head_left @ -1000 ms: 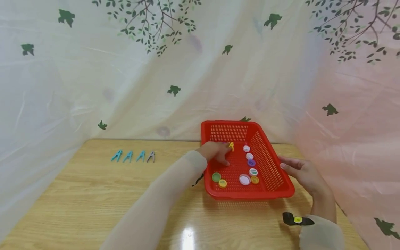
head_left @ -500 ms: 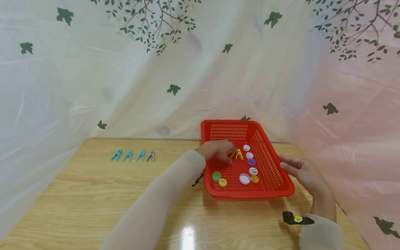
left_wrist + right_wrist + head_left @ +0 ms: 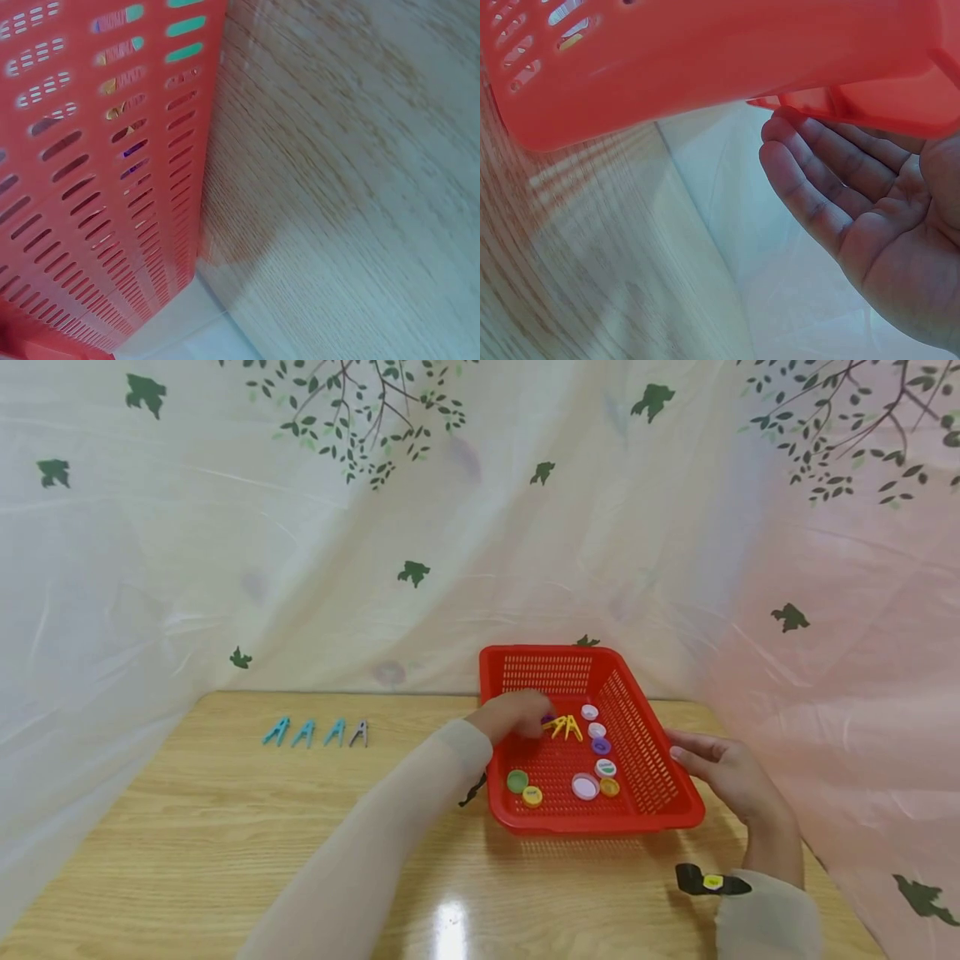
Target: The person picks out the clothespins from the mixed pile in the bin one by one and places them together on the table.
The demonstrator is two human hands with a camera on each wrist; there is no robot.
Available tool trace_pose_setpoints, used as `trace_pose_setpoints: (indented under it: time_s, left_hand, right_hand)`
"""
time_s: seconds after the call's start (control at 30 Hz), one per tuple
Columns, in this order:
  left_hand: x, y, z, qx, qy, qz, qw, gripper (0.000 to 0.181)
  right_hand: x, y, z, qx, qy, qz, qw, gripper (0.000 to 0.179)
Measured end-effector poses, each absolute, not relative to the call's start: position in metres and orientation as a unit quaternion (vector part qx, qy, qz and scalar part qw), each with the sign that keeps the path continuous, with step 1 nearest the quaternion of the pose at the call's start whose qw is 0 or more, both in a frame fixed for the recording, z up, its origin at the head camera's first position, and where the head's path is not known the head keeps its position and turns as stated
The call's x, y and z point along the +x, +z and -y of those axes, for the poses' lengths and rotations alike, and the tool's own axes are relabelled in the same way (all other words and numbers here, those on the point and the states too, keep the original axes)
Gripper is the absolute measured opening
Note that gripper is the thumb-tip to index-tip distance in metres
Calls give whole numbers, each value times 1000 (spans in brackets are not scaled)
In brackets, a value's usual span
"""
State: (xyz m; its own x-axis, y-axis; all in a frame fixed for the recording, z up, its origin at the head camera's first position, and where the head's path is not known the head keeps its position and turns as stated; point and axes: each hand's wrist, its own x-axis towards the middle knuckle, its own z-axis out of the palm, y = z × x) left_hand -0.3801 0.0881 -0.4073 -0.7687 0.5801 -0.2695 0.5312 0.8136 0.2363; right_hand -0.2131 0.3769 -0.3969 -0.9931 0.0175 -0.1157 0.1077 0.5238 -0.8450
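My left hand reaches over the near-left rim into the red plastic basket. Two yellow clothespins lie side by side just right of its fingers, with a purple thing partly showing there. The fingertips are hidden, so their grip does not show. In the left wrist view, only the basket's slotted wall and the table appear. At the basket's right side, my right hand holds the rim, thumb at the edge; in the right wrist view its fingers reach under the rim.
Bottle caps lie in the basket: green, yellow, white, purple and others. On the wooden table at left, several clothespins stand in a row, blue and greyish. A leaf-print curtain hangs behind.
The yellow clothespin near my left fingers has come down to the right, and a second one now lies beside it. My left hand has drawn back slightly from them. My right hand stays at the rim.
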Motion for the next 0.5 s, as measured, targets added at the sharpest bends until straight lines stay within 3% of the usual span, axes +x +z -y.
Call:
trace_pose_setpoints:
  time_s: [0.5]
  left_hand:
    - [-381,-407,-85,289,154,-925,193,38]
  right_hand:
    - [-213,-398,-378,32,-489,-870,45,69]
